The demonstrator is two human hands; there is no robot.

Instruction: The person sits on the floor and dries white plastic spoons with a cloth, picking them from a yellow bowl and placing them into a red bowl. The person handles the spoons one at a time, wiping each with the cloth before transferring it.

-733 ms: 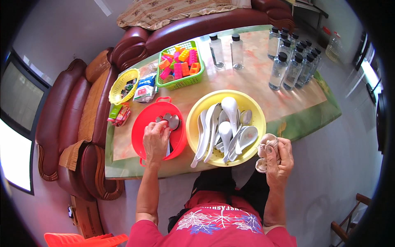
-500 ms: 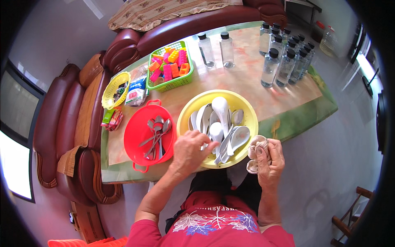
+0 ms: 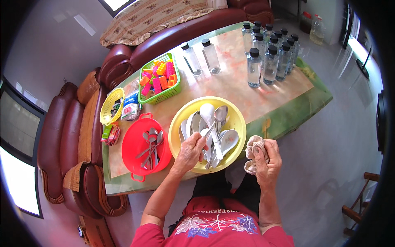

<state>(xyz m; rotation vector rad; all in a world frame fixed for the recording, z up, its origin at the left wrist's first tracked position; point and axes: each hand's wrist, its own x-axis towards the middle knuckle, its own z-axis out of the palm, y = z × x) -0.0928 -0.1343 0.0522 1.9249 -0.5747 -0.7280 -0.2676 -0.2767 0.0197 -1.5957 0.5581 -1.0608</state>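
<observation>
My left hand [image 3: 188,154] is closed on the handle of a metal spoon [image 3: 221,113] over the yellow basin [image 3: 242,127]; its bowl points up and away from me. Under it in the basin lie white soup spoons [image 3: 229,140] and some other metal spoons, partly hidden by my hand. To the right of the basin, above the table's near edge, my right hand [image 3: 269,164] grips a bunched off-white striped cloth [image 3: 254,145]. A red two-handled basin [image 3: 131,154] stands left of the yellow one, with several metal spoons [image 3: 153,139] inside.
Behind are a green basket [image 3: 164,93] of toy blocks, a yellow basket [image 3: 108,105], plastic packets [image 3: 131,106] and small snack packs [image 3: 110,133]. Two bottles [image 3: 211,57] stand at the back; several more [image 3: 254,68] cluster at right. Dark red sofas [image 3: 181,33] border the table [image 3: 230,86].
My left hand has taken hold of a metal spoon from the yellow basin and lifted it. The right hand keeps the cloth. The whole view has shifted slightly.
</observation>
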